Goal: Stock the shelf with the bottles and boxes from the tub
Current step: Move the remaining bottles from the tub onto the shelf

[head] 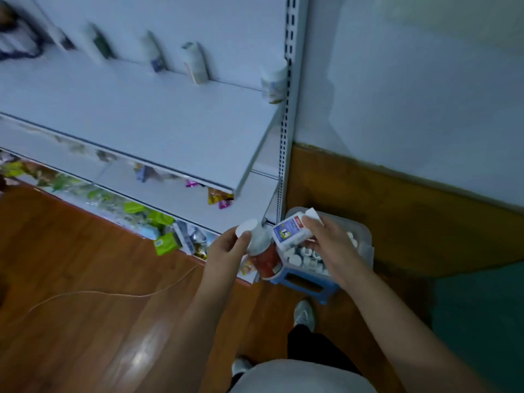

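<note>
Over the tub [365, 239], at about five o'clock from the shelf [136, 109], both hands hold stock lifted clear for carrying. Left hand [226, 251] has its fingers [243, 236] curled round a white-capped bottle [262, 251], tilted; right hand [326, 239] pinches a white box [289, 232], probably so two items go up at once. Up at eleven o'clock, boxes [194, 62] line the shelf's back, its front bare.

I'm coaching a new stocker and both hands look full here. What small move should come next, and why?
Probably lift the left hand and stand its red bottle on the shelf. The right hand already holds a white bottle above the tub, so neither can pick more.
</note>
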Demonstrator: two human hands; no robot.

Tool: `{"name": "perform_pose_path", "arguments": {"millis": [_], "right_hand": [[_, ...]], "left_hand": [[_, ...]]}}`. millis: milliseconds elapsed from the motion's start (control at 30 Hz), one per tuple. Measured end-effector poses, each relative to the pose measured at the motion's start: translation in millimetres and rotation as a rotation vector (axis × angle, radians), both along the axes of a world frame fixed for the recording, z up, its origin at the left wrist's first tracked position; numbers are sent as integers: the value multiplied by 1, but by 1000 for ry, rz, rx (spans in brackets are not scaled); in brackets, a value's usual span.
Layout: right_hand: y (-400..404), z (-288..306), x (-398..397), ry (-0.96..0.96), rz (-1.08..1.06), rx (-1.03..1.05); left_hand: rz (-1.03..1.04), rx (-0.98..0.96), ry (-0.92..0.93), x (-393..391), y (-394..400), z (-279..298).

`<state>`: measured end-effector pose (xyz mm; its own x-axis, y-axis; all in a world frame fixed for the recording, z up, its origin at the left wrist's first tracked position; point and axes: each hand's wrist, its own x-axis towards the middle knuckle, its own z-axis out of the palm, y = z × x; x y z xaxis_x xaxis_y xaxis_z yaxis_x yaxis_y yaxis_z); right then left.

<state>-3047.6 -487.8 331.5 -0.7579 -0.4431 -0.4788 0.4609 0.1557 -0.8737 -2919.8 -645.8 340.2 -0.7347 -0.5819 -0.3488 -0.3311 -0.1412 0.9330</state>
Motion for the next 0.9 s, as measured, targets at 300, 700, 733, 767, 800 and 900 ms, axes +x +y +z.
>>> {"name": "perform_pose_path", "arguments": {"millis": [300,700,733,767,800,900], "right_hand": [[-97,82,100,-263,-90,-397],[-206,114,140,-222,59,-412],[-216,114,136,-203,66,-406],[-227,113,131,-182,80,-396],[-238,112,126,-169,89,-390],[-275,108,106,-146,65,-386]], "left_hand": [[294,312,158,103,-54,59],[428,223,270,166,-143,91],[431,222,278,166,-153,92],[434,223,285,165,-164,92],[437,223,296,164,-175,93],[425,162,306,151,-214,92]]}}
